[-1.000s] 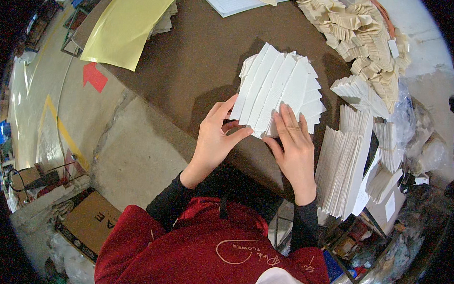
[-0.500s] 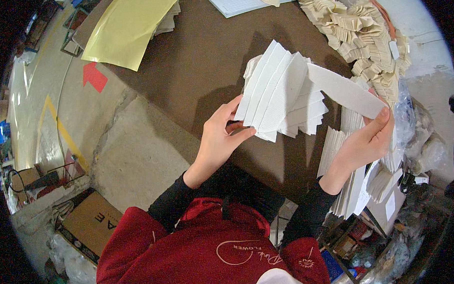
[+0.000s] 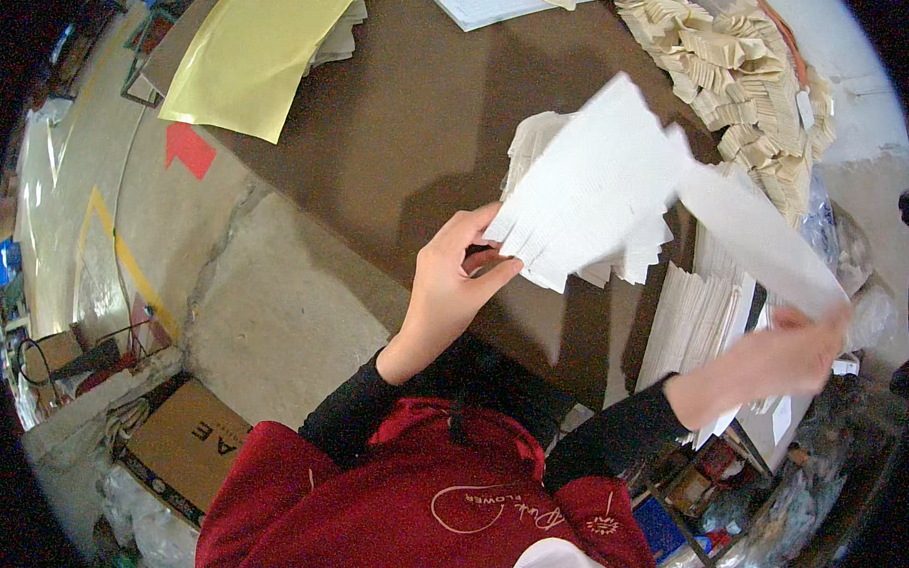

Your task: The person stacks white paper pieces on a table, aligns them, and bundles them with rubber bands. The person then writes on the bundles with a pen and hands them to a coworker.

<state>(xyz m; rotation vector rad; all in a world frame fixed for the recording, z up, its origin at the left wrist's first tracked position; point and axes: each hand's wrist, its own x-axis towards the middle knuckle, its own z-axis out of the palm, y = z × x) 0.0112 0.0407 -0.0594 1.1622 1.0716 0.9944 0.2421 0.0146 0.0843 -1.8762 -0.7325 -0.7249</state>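
Above the brown worktop, your left hand pinches the lower-left edge of a fan of white paper strips, thumb on top. Your right hand, blurred, seems to pinch the far end of a single white strip; whether its near end touches the fan is unclear. So one strip stands out, the rest lie together in your left grip. Your right wrist partly covers a white paper stack; beyond lie cream folded papers and, far left, a yellow sheet.
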